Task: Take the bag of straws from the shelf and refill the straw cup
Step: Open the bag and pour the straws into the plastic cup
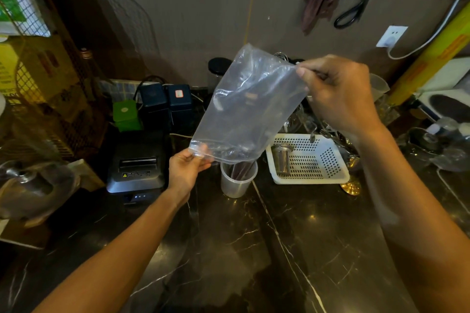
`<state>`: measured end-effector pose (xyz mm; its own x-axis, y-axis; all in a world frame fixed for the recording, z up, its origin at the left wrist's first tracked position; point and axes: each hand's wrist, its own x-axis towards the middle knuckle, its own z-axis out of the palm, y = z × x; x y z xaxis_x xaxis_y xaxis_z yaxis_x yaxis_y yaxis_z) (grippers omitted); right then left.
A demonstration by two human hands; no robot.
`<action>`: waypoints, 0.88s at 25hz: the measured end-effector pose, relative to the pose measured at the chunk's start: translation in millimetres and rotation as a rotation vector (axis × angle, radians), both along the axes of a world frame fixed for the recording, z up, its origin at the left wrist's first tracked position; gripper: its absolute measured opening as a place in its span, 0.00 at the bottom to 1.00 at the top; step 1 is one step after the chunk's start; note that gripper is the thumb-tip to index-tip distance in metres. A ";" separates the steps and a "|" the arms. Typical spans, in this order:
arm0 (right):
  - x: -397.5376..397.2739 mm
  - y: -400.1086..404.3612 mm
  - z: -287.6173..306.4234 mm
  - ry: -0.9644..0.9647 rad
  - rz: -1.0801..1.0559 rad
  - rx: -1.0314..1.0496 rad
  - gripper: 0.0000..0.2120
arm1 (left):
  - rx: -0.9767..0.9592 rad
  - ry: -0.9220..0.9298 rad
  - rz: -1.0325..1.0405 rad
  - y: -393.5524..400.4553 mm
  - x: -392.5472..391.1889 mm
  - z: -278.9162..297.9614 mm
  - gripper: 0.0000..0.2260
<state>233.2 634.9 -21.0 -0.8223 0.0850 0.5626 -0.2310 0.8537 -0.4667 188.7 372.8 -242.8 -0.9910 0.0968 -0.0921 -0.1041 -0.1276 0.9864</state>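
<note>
A clear plastic bag hangs tilted above the counter, its lower end just over the straw cup. My left hand pinches the bag's lower left corner. My right hand pinches its upper right corner, held higher. The cup is translucent plastic, stands upright on the dark marble counter, and holds several dark straws. The bag looks almost empty; I cannot tell whether any straws are left inside.
A receipt printer sits left of the cup. A white perforated basket with a metal cup stands to the right, utensils behind it. Dark tins and a green tin stand at the back. A wire rack fills the left.
</note>
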 end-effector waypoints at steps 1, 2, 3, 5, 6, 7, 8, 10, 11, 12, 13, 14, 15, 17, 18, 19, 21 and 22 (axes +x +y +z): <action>0.4 -1.5 1.5 0.018 0.006 0.018 0.11 | 0.008 0.015 0.011 -0.8 -0.3 0.1 0.07; 0.5 -2.8 2.4 0.022 0.009 0.022 0.11 | 0.018 0.021 0.025 -1.9 -1.1 0.6 0.07; 0.1 -3.5 3.1 0.017 0.011 0.018 0.11 | 0.030 0.021 0.038 -3.0 -2.4 1.6 0.07; -0.3 -3.3 3.1 0.012 0.003 0.015 0.11 | 0.045 0.009 0.046 -5.0 -3.8 4.0 0.07; -0.8 -3.0 3.8 0.016 0.004 0.018 0.12 | 0.048 0.011 0.046 -5.7 -4.5 5.6 0.07; -1.1 -3.3 4.8 0.019 0.012 0.019 0.12 | 0.049 0.015 0.049 -7.2 -5.0 6.5 0.08; -1.3 -3.5 6.4 0.021 0.021 0.015 0.12 | 0.052 0.018 0.051 -8.5 -6.2 8.0 0.08; -1.1 -3.8 10.5 0.027 0.027 0.021 0.11 | 0.053 0.018 0.055 -10.5 -9.9 11.9 0.07; -0.6 -4.0 12.9 0.041 0.023 0.027 0.11 | 0.051 0.022 0.055 -10.8 -11.8 14.3 0.08; -0.5 -4.0 16.0 0.064 0.020 0.031 0.11 | 0.048 0.032 0.056 -10.6 -13.9 17.4 0.09; -0.7 -3.6 19.1 0.083 0.024 0.029 0.12 | 0.042 0.043 0.058 -10.3 -15.5 19.8 0.10; -1.4 -2.6 20.9 0.086 0.029 0.026 0.12 | 0.036 0.050 0.056 -10.2 -16.7 20.8 0.11; -2.0 -1.8 21.6 0.076 0.032 0.024 0.12 | 0.030 0.051 0.050 -10.2 -16.9 20.5 0.10; -0.8 -1.0 18.6 0.046 0.022 0.023 0.11 | 0.025 0.033 0.032 -8.5 -12.9 18.5 0.08; -0.4 -0.7 16.1 0.040 0.015 0.020 0.11 | 0.024 0.022 0.026 -7.8 -11.0 18.1 0.08; 0.1 -0.3 14.4 0.040 0.008 0.012 0.11 | 0.023 0.016 0.024 -7.3 -10.3 17.9 0.08; 1.6 0.7 15.0 0.050 0.003 -0.002 0.11 | 0.024 0.026 0.020 -7.1 -10.3 20.6 0.08; 2.1 1.4 17.1 0.059 0.004 -0.002 0.11 | 0.027 0.036 0.018 -7.4 -10.9 23.0 0.08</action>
